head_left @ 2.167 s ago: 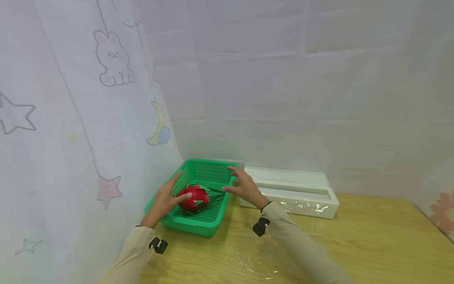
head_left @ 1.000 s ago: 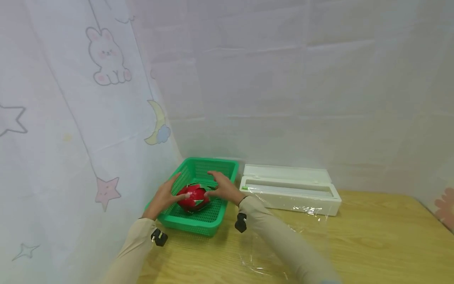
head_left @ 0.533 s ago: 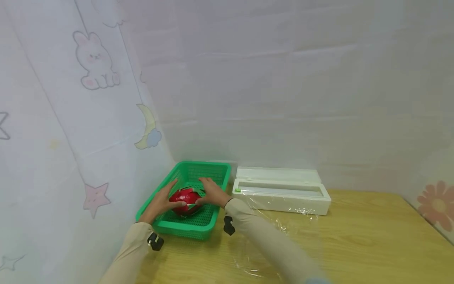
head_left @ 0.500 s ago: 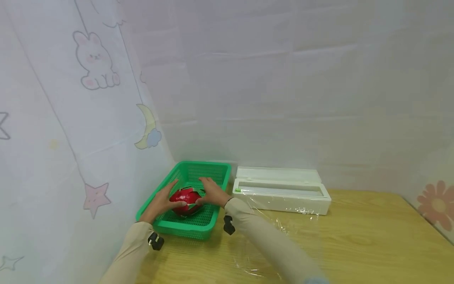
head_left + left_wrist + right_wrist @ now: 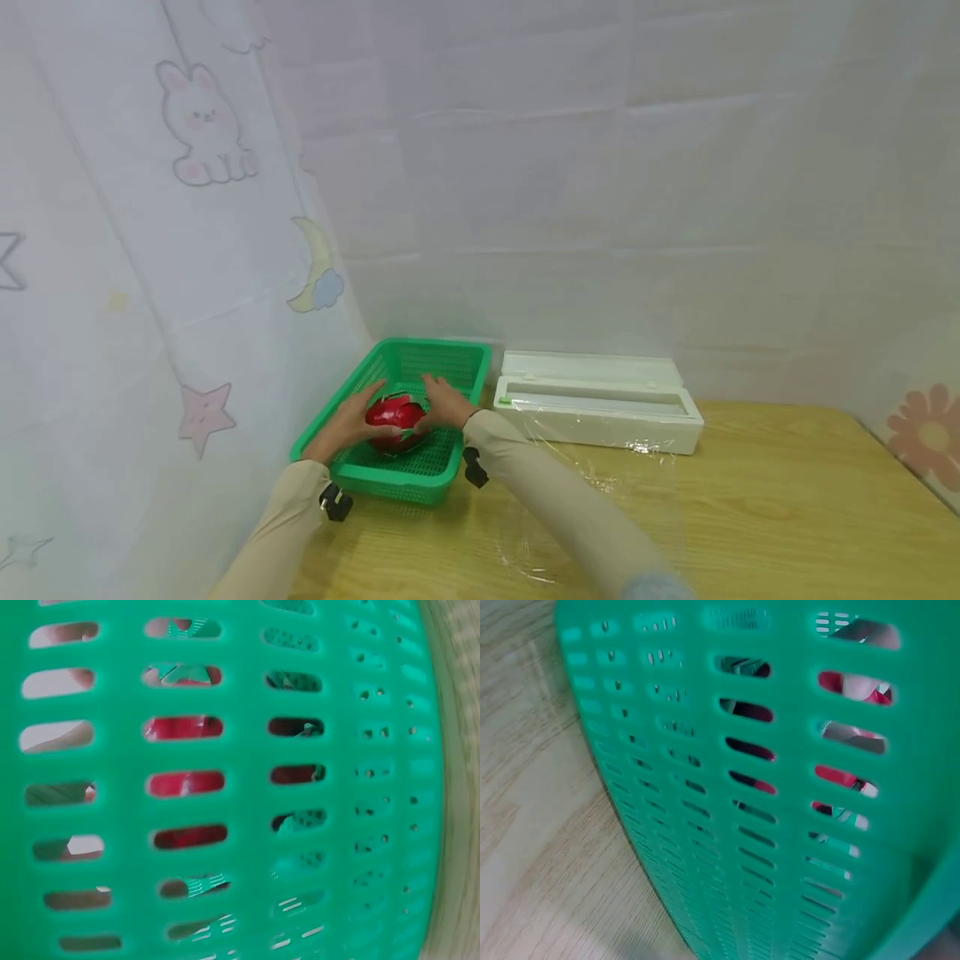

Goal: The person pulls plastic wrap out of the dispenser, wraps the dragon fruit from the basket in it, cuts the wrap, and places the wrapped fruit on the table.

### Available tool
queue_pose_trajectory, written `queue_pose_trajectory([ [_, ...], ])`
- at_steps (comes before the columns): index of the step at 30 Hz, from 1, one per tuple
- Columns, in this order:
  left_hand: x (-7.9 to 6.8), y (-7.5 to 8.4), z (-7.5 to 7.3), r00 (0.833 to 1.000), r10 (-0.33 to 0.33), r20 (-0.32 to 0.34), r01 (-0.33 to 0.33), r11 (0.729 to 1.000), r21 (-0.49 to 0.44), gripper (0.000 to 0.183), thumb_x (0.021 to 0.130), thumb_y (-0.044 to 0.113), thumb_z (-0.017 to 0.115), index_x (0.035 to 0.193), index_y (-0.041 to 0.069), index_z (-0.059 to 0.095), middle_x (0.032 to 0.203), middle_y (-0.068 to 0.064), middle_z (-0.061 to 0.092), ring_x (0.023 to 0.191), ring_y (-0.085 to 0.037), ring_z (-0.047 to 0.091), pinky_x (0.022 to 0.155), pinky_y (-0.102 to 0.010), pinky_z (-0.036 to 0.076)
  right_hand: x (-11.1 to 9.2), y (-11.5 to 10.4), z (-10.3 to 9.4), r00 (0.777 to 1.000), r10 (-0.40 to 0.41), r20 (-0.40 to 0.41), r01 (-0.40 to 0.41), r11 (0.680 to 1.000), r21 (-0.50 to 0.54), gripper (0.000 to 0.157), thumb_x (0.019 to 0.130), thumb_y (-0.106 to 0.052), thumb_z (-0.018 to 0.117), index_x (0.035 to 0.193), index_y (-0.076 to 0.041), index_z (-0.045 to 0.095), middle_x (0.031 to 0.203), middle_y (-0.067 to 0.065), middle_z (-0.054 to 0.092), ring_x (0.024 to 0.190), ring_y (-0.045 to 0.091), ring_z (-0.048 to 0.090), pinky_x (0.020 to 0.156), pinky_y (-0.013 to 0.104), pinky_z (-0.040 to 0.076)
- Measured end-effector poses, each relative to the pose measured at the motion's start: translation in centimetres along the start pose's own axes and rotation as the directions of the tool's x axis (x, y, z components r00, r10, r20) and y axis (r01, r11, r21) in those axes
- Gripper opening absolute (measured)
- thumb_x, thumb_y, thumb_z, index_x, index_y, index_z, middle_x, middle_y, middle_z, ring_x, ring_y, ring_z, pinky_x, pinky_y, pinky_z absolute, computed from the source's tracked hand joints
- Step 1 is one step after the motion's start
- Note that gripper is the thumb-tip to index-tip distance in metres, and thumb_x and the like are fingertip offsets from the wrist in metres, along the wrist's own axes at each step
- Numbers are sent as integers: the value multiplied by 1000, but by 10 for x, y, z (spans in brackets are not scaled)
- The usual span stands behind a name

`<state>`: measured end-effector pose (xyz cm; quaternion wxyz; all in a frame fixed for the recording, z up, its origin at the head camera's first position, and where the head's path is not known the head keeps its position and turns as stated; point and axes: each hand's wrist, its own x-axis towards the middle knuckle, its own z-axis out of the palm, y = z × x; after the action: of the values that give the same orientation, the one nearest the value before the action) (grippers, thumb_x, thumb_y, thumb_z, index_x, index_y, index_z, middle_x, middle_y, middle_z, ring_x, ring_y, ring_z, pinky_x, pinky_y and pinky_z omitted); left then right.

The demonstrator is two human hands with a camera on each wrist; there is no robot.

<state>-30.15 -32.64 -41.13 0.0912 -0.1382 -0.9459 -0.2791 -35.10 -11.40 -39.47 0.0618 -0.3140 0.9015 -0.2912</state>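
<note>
In the head view a red dragon fruit (image 5: pixel 395 412) with green scale tips lies in a green slotted basket (image 5: pixel 390 480). My left hand (image 5: pixel 349 423) cups its left side, thumb across the front and fingers reaching round the back. From the right, my right hand (image 5: pixel 447 406) holds the fruit the same way, the two thumbs near each other. Both wrist views are mostly filled by the basket's wall (image 5: pixel 247 757), with the dragon fruit (image 5: pixel 185 784) showing red through the slots. Most of both hands is hidden behind that wall there.
A white box (image 5: pixel 600 427) with its lid raised stands right of the basket, close to the back cloth. Clear plastic film (image 5: pixel 540 533) hangs from it over the wooden table (image 5: pixel 757 500), under my right forearm. A printed cloth wall (image 5: pixel 247 350) borders the left side.
My right hand has come leftward from the basket's right rim to the dragon fruit. My left hand stays by it and has closed in slightly. The head view has turned a little.
</note>
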Motion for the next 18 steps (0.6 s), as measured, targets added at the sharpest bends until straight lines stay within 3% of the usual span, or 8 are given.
queue_pose_trajectory([
  [5, -3, -4, 2, 1000, 8, 21, -9, 999, 38, 91, 81, 29, 84, 150, -5, 35, 142, -31, 48, 122, -46, 52, 94, -58, 50, 2, -8, 7, 999, 16, 40, -15, 999, -35, 98, 82, -23, 85, 155, 2, 24, 155, 24, 35, 144, 38, 33, 108, 45, 43],
  [10, -4, -1, 0, 1000, 8, 21, -8, 1000, 12, 89, 81, 29, 84, 149, -4, 38, 137, -31, 52, 118, -45, 55, 91, -57, 52, 9, -10, 15, 998, 58, 27, -56, 996, -65, 97, 79, -21, 87, 153, 0, 28, 151, 23, 40, 137, 37, 43, 102, 43, 48],
  [15, -7, 0, 1, 998, -36, 49, 38, 999, -32, 88, 79, 28, 86, 147, -3, 39, 134, -29, 55, 115, -44, 57, 91, -56, 52, 13, -8, 24, 997, 80, 4, -78, 987, -142, 81, 74, -20, 91, 138, -2, 46, 124, 17, 60, 113, 33, 61, 88, 39, 54],
  [18, -6, -1, 2, 998, -20, 51, 22, 999, -38, 85, 78, 25, 86, 144, -3, 41, 131, -27, 56, 113, -42, 58, 89, -55, 53, 13, -8, 24, 997, 72, 0, -71, 984, -164, 65, 72, -23, 92, 123, -5, 54, 108, 12, 65, 100, 28, 64, 81, 36, 54],
])
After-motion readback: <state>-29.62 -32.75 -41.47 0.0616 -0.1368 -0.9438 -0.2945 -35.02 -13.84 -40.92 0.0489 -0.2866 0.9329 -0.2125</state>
